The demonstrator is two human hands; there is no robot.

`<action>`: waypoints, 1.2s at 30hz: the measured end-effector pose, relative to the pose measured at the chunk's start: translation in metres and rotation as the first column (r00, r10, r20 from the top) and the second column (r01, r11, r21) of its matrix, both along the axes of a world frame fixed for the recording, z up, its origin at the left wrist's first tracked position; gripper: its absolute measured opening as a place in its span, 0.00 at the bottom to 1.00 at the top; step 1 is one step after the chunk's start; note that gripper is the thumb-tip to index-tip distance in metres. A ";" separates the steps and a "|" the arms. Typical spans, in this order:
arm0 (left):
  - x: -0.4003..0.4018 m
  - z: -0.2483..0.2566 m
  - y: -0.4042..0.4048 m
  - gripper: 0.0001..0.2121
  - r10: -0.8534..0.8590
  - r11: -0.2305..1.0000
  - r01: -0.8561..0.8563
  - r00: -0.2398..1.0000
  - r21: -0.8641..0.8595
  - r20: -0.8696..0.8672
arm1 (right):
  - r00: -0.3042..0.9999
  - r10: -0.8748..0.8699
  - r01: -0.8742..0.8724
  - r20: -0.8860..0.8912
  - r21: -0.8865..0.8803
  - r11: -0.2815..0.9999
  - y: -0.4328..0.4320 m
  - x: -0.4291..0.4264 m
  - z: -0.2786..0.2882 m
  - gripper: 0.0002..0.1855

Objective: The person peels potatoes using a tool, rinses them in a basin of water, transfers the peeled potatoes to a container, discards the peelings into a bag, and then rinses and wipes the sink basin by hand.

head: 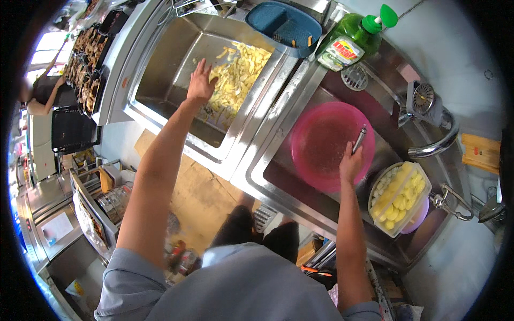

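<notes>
My left hand [200, 82] hovers with spread fingers over the left steel sink basin [160, 80], holding nothing. Beside it is a heap of pale yellow vegetable peelings [241, 76], probably potato. In my right hand [351, 164] is a slim metal-handled tool [359, 140], probably a peeler; its working end is hard to make out. That hand is above a pink plastic basin [325, 148] in the right steel sink [285, 176]. To the right, a clear plastic container [395, 230] holds peeled yellow potatoes [401, 200], with white chunks [383, 184] next to them.
A blue oval strainer basket [261, 18] and a green dish-soap pump bottle [353, 36] stand at the sinks' back edge. Chrome faucets [435, 150] rise on the right. Far left, another person's arm [52, 94] is near trays of dark food [84, 64].
</notes>
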State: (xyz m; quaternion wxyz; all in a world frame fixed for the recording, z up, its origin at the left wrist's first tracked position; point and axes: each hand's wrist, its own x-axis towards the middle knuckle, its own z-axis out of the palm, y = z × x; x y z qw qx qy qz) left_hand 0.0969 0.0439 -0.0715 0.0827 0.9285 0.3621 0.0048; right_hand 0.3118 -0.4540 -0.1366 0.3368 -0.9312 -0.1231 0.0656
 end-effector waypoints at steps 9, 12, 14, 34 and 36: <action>-0.044 0.031 -0.205 0.34 -0.803 0.539 0.795 0.585 -0.280 0.115 | 0.976 -0.094 0.082 -0.195 -0.068 0.994 -0.057 0.014 -0.005 0.14; -0.057 0.012 -0.158 0.34 -0.718 0.666 0.678 0.696 -0.312 -0.018 | 0.996 -0.064 0.065 -0.061 0.027 0.997 -0.024 -0.008 0.013 0.17; -0.049 0.024 -0.099 0.33 -0.568 0.815 0.567 0.822 -0.119 0.030 | 0.995 -0.061 0.049 0.080 0.150 0.988 -0.011 -0.005 0.027 0.18; 0.125 -0.215 -0.402 0.20 0.402 0.261 0.111 0.891 -0.959 0.212 | 0.943 0.221 -0.301 -0.249 -0.351 0.887 -0.030 0.016 -0.121 0.15; 0.161 -0.232 -0.385 0.21 0.560 0.072 0.149 0.812 -0.986 0.164 | 0.995 0.008 -0.033 -0.098 -0.257 0.966 -0.035 0.027 -0.120 0.12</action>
